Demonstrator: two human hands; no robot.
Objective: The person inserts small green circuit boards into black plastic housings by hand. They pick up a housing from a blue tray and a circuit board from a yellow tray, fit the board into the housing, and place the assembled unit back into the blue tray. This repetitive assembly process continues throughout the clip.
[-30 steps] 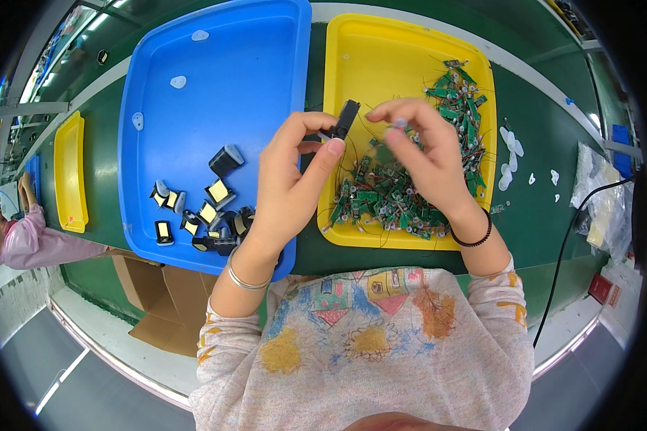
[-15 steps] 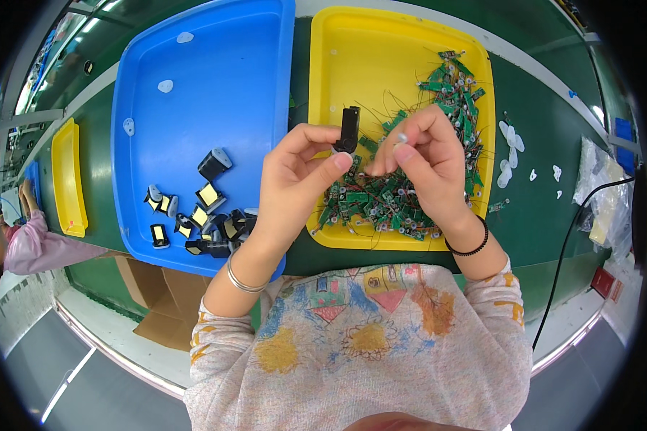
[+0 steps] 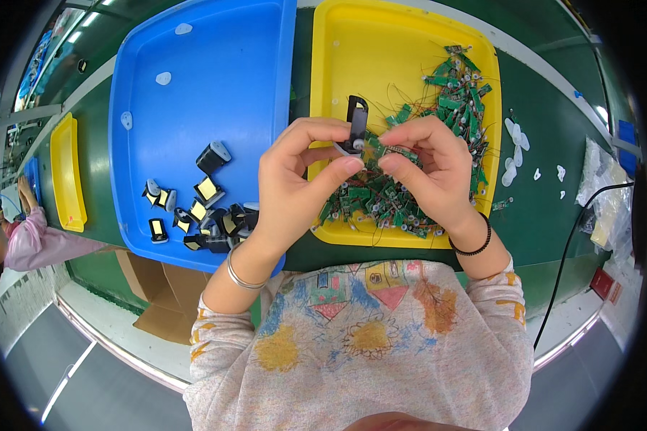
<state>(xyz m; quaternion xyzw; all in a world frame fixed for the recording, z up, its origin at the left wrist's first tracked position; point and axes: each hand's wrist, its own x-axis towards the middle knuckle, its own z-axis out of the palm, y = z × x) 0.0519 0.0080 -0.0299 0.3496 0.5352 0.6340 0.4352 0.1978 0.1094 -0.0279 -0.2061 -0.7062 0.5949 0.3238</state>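
My left hand [image 3: 302,161] pinches a black plastic housing [image 3: 358,122] with a pale base, held upright above the yellow tray [image 3: 341,65]. A small round whitish part [image 3: 358,144] sits against the lower end of the housing. Close beside it, my right hand [image 3: 431,165] is closed in a pinch on a small green circuit board [image 3: 401,151], partly hidden by the fingers. Beneath both hands lies a heap of green circuit boards [image 3: 370,197] with thin wires, filling the near and right parts of the yellow tray.
To the left, a blue tray [image 3: 201,93] holds several black housings [image 3: 207,189] with yellow pads and a few white pieces. White flat pieces [image 3: 517,144], clear plastic bags [image 3: 597,194] and a black cable [image 3: 564,266] lie at right. A co-worker in pink [image 3: 43,241] is at far left.
My right hand has turned and drawn in toward the housing; the whitish part seen at its fingertips now rests against the housing. My left hand has tilted the housing slightly.
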